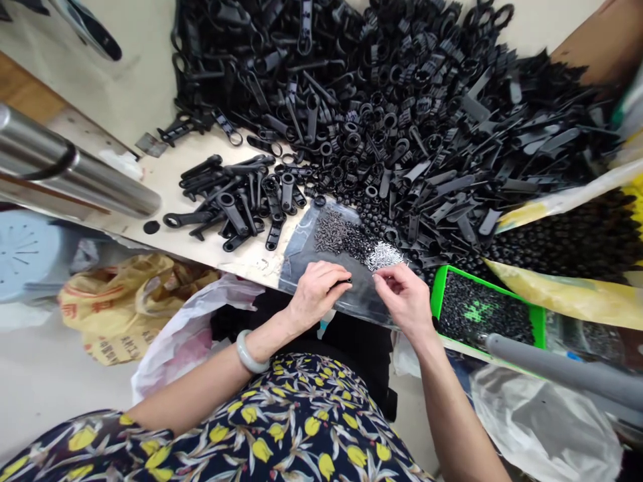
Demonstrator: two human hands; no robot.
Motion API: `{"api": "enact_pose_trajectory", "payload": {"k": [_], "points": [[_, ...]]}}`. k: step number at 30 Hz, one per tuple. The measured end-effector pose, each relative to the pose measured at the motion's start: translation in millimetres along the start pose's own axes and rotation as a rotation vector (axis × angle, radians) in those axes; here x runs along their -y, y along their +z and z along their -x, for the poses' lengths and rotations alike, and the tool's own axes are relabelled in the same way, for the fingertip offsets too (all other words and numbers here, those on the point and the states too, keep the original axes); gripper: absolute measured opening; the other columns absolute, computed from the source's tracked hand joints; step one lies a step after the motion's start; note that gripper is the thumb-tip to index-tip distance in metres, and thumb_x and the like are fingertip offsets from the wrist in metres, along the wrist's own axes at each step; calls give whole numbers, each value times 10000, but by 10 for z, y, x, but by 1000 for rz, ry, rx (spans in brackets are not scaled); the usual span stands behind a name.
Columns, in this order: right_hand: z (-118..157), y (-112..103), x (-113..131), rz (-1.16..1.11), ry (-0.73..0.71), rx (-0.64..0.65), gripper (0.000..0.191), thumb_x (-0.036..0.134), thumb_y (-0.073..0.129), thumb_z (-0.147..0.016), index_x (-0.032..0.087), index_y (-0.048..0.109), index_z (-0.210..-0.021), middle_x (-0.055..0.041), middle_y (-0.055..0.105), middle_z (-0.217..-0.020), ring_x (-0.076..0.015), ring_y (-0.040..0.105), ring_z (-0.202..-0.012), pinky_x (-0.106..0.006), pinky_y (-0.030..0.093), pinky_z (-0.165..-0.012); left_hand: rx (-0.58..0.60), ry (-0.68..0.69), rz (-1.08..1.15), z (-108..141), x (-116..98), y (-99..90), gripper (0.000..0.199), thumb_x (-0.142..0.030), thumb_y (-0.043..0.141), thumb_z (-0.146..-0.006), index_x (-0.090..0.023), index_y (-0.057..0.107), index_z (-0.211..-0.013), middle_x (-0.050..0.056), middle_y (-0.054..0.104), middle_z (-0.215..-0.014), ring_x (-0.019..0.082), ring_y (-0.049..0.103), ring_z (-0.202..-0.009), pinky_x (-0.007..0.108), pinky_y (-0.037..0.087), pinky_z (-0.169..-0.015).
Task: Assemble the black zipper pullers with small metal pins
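My left hand [315, 292] is closed around a small black plastic part [345, 282]; one end shows between thumb and fingers, and the rest is covered. To its right, my right hand [404, 298] has thumb and forefinger pinched together at the near edge of a pile of tiny silver pins [384, 256]. Whatever is between those fingertips is too small to make out. Both hands are over a clear plastic sheet [296, 261]. Small grey pieces [332, 231] and tiny black pieces [358, 245] lie on it beside the pins.
A large heap of black plastic parts [311, 80] covers the back of the table. Black handle-like pieces [234, 214] form a smaller group at left. At right are a green tray [439, 294] of black bits and a yellow sack [567, 284]. A metal post [75, 161] stands left.
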State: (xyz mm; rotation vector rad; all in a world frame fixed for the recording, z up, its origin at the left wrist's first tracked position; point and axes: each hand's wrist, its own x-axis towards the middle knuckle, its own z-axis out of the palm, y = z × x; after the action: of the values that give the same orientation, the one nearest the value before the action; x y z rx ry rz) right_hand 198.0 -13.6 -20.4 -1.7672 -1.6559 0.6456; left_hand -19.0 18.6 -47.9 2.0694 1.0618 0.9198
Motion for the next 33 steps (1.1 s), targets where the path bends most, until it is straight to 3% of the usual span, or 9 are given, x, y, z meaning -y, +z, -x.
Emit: {"api": "enact_pose_trajectory", "payload": {"k": [3,8,14,18,23,27,30,31,33], "points": [[29,94,56,-325,80,17,181,388,690,-940,222,751,-900,-29,699,-863,-158,614,-703,-283,489,-626,-4,-19,15,-1,-11,-8,138,-306,663,-999,-198,730,-1053,76,791,-1069,218,709,-999,388,464,-888],[60,306,110,-475,70,1,148,363,716,-931,220,751,-914,-35,699,-882,-173,649,-780,-294,523,-677,0,-25,24,-7,-38,-6,89,-264,671,-988,-198,722,-1021,55,791,-1010,218,694,-965,388,454,-873],[101,358,146,-360,-1,11,144,349,691,-964,224,752,-928,-34,693,-873,-170,642,-774,-292,522,-669,-24,-25,25,-9,-48,14,61,-237,672,-984,-191,712,-987,43,786,-988,216,681,-941,384,443,-854],[129,366,201,-138,-171,-64,101,262,666,-992,231,762,-989,-25,709,-890,-146,635,-736,-287,524,-680,-46,-28,24,0,-45,28,60,-223,663,-984,-190,706,-958,46,785,-981,216,688,-937,381,450,-843],[235,331,264,30,-266,-111,186,242,622,-1022,241,755,-1153,-60,755,-1040,-177,722,-907,-315,586,-827,-87,-16,29,15,-43,56,65,-232,656,-990,-199,710,-975,47,789,-982,214,700,-934,385,475,-870],[791,82,258,37,-163,-122,258,225,638,-1002,265,737,-1237,-67,756,-1108,-205,739,-968,-333,591,-858,-145,50,18,27,-17,89,81,-259,693,-976,-187,719,-1000,50,793,-977,208,707,-919,378,474,-857],[1455,-202,66,28,-54,-179,114,266,698,-949,253,782,-1025,-37,761,-922,-215,727,-785,-325,574,-711,-172,93,18,42,16,108,102,-250,687,-979,-182,726,-1044,54,795,-1002,205,711,-937,376,476,-870],[1650,-306,-33,28,65,-238,110,315,707,-942,237,761,-886,-26,734,-835,-212,697,-716,-323,553,-654,-173,101,25,46,25,112,105,-238,676,-984,-181,728,-1056,56,796,-1013,205,712,-947,377,477,-879],[1905,-517,-235,22,298,-503,267,437,722,-919,217,688,-770,-13,665,-732,-198,628,-639,-321,518,-598,-166,104,46,50,35,113,115,-206,650,-992,-179,732,-1069,56,798,-1023,203,714,-962,380,480,-894]]}}
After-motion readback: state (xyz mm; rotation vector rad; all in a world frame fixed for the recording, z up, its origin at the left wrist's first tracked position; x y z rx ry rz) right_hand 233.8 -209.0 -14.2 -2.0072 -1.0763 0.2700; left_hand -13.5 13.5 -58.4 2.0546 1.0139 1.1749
